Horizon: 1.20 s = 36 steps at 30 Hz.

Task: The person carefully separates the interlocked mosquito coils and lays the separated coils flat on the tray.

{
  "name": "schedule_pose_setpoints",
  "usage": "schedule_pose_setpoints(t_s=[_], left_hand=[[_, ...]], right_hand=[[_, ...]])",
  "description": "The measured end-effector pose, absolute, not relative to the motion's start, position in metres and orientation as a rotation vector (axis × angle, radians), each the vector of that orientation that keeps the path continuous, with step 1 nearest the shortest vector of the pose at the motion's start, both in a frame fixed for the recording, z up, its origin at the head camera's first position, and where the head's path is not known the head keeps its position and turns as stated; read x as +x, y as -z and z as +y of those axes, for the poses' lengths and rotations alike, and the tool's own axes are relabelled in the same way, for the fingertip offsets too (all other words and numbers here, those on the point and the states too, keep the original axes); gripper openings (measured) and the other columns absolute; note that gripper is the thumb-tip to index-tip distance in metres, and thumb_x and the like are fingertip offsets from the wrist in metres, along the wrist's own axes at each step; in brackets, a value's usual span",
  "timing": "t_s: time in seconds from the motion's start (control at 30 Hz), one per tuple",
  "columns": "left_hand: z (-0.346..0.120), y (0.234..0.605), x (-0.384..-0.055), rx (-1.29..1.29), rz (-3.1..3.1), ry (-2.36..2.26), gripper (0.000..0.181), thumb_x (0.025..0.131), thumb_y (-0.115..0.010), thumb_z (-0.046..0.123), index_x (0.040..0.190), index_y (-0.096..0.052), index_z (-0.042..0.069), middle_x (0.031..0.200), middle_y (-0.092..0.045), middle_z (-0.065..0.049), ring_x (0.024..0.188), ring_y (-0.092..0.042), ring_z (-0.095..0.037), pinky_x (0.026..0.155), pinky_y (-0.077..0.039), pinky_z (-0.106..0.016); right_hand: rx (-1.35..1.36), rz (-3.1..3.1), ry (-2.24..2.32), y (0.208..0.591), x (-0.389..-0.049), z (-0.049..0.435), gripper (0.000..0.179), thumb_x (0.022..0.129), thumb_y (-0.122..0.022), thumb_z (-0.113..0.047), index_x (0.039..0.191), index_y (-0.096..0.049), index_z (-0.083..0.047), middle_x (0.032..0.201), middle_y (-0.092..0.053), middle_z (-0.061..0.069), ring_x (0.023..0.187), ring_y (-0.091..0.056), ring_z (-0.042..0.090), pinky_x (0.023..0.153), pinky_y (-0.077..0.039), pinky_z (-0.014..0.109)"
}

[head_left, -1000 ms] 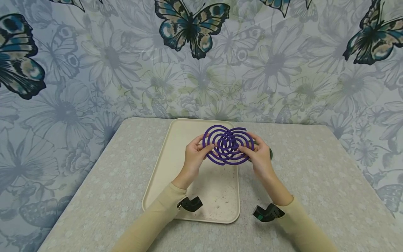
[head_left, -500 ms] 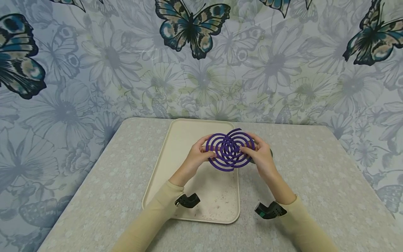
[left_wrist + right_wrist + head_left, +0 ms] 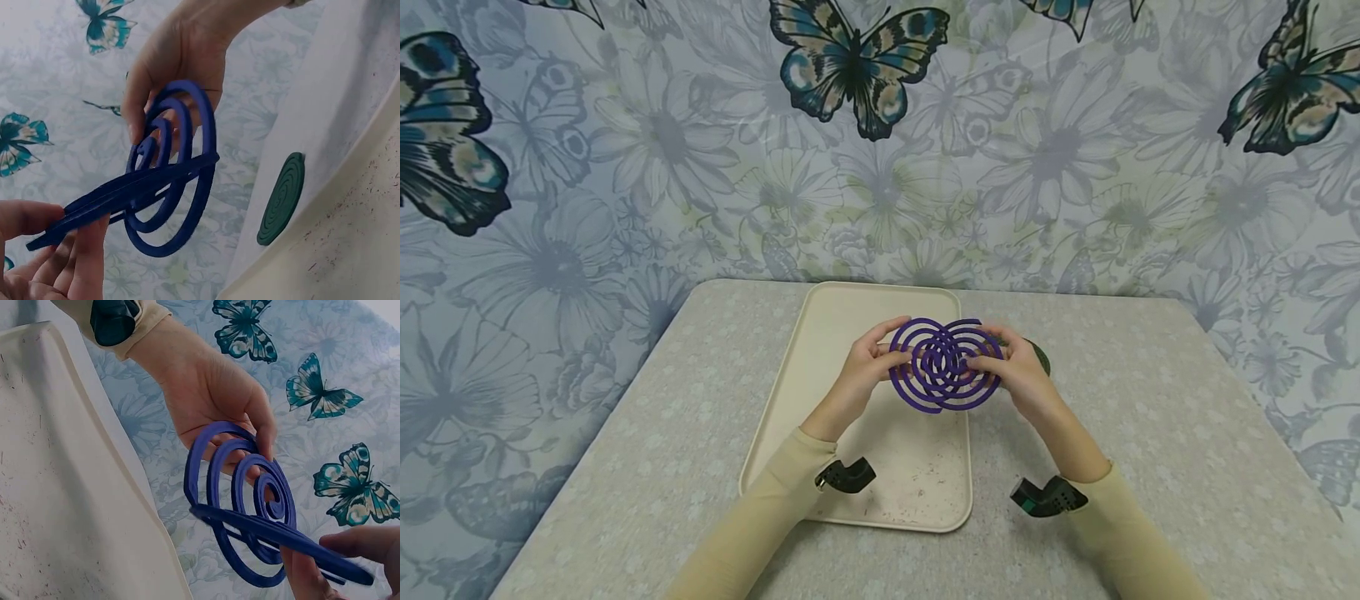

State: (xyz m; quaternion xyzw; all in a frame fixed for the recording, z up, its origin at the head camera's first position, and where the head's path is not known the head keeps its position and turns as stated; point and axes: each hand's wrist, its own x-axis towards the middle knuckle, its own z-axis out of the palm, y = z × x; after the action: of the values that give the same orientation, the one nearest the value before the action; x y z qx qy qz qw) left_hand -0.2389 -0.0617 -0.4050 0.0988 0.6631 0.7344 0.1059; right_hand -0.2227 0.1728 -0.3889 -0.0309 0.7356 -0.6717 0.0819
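Two interlocked purple mosquito coils are held in the air over the right part of the tray. My left hand [image 3: 859,371] pinches the left coil [image 3: 281,534] between thumb and fingers. From the other side, my right hand [image 3: 1030,379] pinches the right coil [image 3: 203,115] near its centre, thumb in front. The wrist views show the coils crossing at an angle, their turns threaded through each other. Beyond the right hand, a green mosquito coil [image 3: 281,200] lies flat on the table; in the head view, that hand hides most of it.
A cream tray [image 3: 782,467] lies beneath the hands, with small reddish crumbs [image 3: 928,479] scattered on its near right part. The table [image 3: 1150,400] has a pale patterned cover. Behind it hangs a butterfly-print cloth [image 3: 880,192].
Both hands have lowered the purple coils a little toward the table. The coils tilted against each other midway, then turned back; they remain interlocked.
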Motion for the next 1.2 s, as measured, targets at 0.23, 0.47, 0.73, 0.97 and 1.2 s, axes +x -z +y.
schedule_pose_setpoints(t_s=[0.23, 0.47, 0.73, 0.97, 1.2], left_hand=[[-0.059, 0.408, -0.24, 0.242, 1.945, -2.061, 0.048, 0.092, -0.057, 0.008, 0.138, -0.046, 0.012, 0.085, -0.068, 0.007, 0.068, -0.064, -0.006, 0.07, -0.055, -0.023], [-0.058, 0.41, -0.239, 0.225, 2.032, -2.056, 0.034, 0.098, -0.053, 0.02, 0.127, -0.057, 0.003, 0.075, -0.069, 0.008, 0.061, -0.064, -0.006, 0.065, -0.055, -0.021], [-0.059, 0.409, -0.238, 0.214, 2.017, -2.183, 0.033, 0.098, -0.053, 0.02, 0.12, -0.06, -0.004, 0.076, -0.068, 0.01, 0.064, -0.065, -0.004, 0.066, -0.056, -0.018], [-0.059, 0.408, -0.236, 0.177, 1.968, -2.241, 0.035, 0.098, -0.052, 0.018, 0.123, -0.057, -0.007, 0.073, -0.067, 0.012, 0.063, -0.063, -0.003, 0.065, -0.055, -0.018], [-0.053, 0.41, -0.236, 0.055, 1.952, -2.362, 0.028, 0.097, -0.056, 0.019, 0.116, -0.061, -0.001, 0.076, -0.07, 0.005, 0.063, -0.066, -0.005, 0.064, -0.056, -0.018]], right_hand=[[-0.091, 2.199, 2.024, 0.389, -0.225, 0.176, 0.064, 0.089, -0.065, -0.006, 0.143, -0.032, -0.004, 0.073, -0.069, -0.012, 0.066, -0.067, 0.005, 0.062, -0.056, 0.019], [-0.19, 2.218, 2.041, 0.393, -0.224, 0.174, 0.059, 0.092, -0.061, -0.008, 0.144, -0.034, -0.002, 0.072, -0.07, -0.011, 0.063, -0.065, 0.004, 0.061, -0.055, 0.017], [-0.179, 2.244, 2.045, 0.393, -0.224, 0.175, 0.055, 0.095, -0.058, -0.014, 0.144, -0.036, -0.002, 0.069, -0.069, -0.013, 0.063, -0.063, 0.003, 0.061, -0.054, 0.017], [-0.182, 2.227, 2.055, 0.391, -0.222, 0.174, 0.056, 0.092, -0.063, -0.012, 0.141, -0.039, -0.002, 0.074, -0.07, -0.013, 0.064, -0.065, 0.003, 0.062, -0.055, 0.018], [-0.186, 2.163, 2.12, 0.396, -0.221, 0.164, 0.057, 0.086, -0.068, -0.002, 0.135, -0.042, 0.005, 0.087, -0.075, -0.004, 0.075, -0.072, 0.008, 0.072, -0.06, 0.028]])
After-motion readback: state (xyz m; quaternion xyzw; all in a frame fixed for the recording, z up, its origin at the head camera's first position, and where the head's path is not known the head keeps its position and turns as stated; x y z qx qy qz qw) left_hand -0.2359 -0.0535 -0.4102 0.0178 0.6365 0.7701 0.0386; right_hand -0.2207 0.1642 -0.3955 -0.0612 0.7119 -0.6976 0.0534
